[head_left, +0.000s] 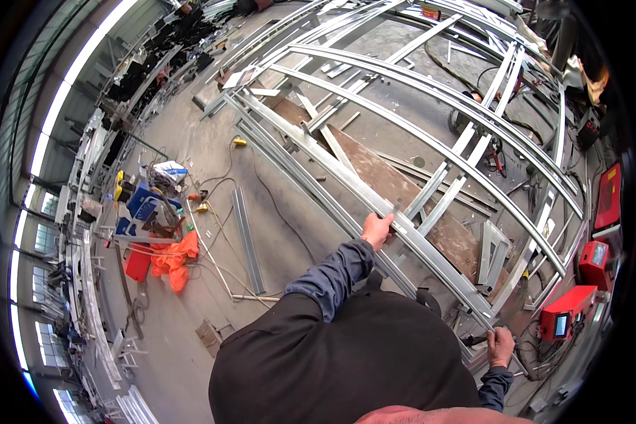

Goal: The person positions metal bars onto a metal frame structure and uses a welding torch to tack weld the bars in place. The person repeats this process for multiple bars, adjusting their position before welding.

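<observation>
A large frame of silvery metal profiles [318, 148] spreads out in front of me, with long straight rails along its near side and curved bars [431, 134] beyond. My left hand [377, 232] is closed at the near rail [346, 180]. A small grey piece sticks up just past its fingers, too blurred to name. Farther right, my right hand [500, 346] has its fingers curled in beside the rail's right end [489, 314]. Something dark shows next to those fingers, and its kind cannot be made out.
Red machines with screens [569, 312] stand at the right. A brown board [374, 173] lies under the frame. On the floor at left are an orange cloth [174, 261], a blue case [143, 203], loose cables and a grey metal profile [247, 240].
</observation>
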Available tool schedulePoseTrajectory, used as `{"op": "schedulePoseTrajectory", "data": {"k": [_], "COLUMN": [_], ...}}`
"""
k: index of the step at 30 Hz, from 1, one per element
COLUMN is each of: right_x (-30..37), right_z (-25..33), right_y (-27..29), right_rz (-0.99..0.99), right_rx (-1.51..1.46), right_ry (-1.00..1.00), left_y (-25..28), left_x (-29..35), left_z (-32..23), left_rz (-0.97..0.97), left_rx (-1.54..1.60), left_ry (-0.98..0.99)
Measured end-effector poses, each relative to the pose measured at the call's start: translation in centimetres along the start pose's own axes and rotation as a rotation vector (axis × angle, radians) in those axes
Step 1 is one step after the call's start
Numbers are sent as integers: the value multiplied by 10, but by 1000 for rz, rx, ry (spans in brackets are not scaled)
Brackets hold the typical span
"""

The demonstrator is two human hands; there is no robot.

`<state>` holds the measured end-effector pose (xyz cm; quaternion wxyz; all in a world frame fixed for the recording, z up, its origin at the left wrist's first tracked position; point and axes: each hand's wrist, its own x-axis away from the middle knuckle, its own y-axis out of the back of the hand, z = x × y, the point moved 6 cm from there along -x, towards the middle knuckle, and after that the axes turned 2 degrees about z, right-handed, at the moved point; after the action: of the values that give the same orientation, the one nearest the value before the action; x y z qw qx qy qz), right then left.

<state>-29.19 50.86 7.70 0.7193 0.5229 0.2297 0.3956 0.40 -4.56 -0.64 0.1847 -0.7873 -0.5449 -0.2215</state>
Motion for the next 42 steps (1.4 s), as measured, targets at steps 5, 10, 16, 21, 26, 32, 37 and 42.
{"op": "schedulePoseTrajectory", "data": {"k": [5,10,16,21,26,32,37,42], "right_x": [-8,-20,-32,-18,17,36,35,16], "right_z": [6,7,25,16,-35,-63,-70,-51], "right_y": [-6,-23,-13,-1,-3,4,7,8], "right_rz": [31,21,0,-38,15,-10,24,68], "right_rx": [5,-15,-33,-18,19,-7,53,31], "right_ry": [-28,-5,-38,-25,-61,-55,-19,-29], "left_y": [2,15,16,3,-35,-50,-51,-41], "left_x": [-13,-20,-24,-16,12,36,34,19], "left_z": [-1,-9,-27,-23,-4,16,38,42], "left_rz": [34,50,-2,28,72,110,90,37], "left_rx": [-31,-23,-4,-36,22,5,55,42], "left_ry": [-8,22,-12,-39,13,69,83,81]}}
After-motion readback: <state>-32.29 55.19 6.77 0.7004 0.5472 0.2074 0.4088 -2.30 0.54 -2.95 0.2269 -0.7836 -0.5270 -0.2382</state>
